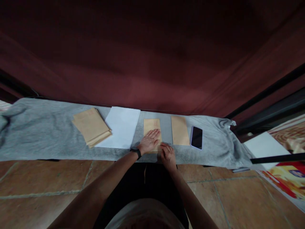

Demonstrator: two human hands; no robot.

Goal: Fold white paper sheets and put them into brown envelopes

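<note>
A brown paper envelope [150,123] lies upright in front of me on a grey cloth. My left hand [150,140], with a dark band on the wrist, rests flat across its middle, fingers stretched out. At the lower right edge of the same envelope, my right hand [167,156] has its fingers bent and pressed together on the paper; the thumb is mostly hidden. A second brown envelope [180,130] lies flat to the right, apart from both hands.
A stack of brown envelopes [91,124] overlaps white paper sheets [124,127] on the left. Right of the second envelope is a phone [196,137]. Grey cloth [47,127] covers the narrow surface, a dark red panel [152,79] rises behind it, and a printed box [290,178] stands far right.
</note>
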